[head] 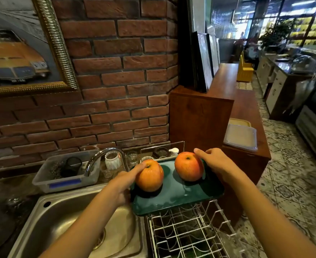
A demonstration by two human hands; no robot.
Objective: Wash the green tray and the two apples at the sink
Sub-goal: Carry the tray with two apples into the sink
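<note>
Nearest, a white wire rack (pixel 187 233) stands beside the steel sink (pixel 66 220). The green tray (pixel 179 194) sits just above the rack's far edge, carrying two apples. The left hand (pixel 124 185) grips the tray's left edge, its fingers reaching up against the left apple (pixel 149 175). The right hand (pixel 218 164) holds the tray's right side, its fingers curled against the right apple (pixel 188 166). Beyond stand the faucet (pixel 101 159), a clear plastic bin (pixel 64 175) and the brick wall (pixel 116 71).
</note>
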